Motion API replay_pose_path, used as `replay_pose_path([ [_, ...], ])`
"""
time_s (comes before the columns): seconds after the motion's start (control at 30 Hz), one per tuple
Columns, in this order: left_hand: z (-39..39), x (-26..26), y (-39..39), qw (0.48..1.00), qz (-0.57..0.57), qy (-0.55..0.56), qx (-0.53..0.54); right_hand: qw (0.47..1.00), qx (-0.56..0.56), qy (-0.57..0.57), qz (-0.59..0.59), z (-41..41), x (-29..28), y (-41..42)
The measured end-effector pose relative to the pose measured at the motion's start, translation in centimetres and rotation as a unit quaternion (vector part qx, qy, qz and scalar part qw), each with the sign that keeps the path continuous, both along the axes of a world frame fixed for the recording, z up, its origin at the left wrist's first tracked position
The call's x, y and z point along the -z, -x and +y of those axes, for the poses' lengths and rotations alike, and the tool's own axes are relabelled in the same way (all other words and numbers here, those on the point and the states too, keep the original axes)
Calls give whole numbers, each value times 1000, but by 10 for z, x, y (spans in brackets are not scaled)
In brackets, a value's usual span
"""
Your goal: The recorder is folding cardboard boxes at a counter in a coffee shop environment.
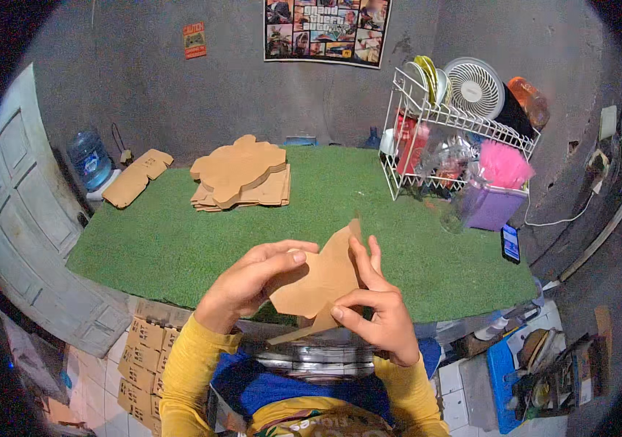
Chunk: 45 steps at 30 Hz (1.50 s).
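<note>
A brown cardboard sheet (319,278) with angled flaps is held up between my hands, above the near edge of the green-covered table (398,257). My left hand (259,276) grips its left side, thumb on the upper face. On the right edge, my right hand (374,300) pinches a lower flap between thumb and index finger. Its other fingers rest against the upper right flap. Farther back lies a stack of cut cardboard blanks (240,166), the top ones with wavy outlines and flatter pieces beneath.
Another cardboard piece (137,177) lies at the table's back left corner. At the right stand a white wire dish rack (453,117), a purple container (494,205) and a phone (510,243). Several printed cardboard boxes (141,355) sit on the floor, lower left.
</note>
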<state>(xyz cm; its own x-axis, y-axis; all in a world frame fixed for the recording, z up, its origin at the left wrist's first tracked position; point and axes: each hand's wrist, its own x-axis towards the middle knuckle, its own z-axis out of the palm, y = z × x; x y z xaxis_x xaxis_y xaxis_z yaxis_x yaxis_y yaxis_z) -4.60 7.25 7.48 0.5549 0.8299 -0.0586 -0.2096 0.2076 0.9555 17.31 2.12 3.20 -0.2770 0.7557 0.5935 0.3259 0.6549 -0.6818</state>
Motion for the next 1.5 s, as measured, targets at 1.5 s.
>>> replay_pose_path([
  [1.5,-38,49,-20,990,24,2,-139,948,133,144,252,-14,63,28],
])
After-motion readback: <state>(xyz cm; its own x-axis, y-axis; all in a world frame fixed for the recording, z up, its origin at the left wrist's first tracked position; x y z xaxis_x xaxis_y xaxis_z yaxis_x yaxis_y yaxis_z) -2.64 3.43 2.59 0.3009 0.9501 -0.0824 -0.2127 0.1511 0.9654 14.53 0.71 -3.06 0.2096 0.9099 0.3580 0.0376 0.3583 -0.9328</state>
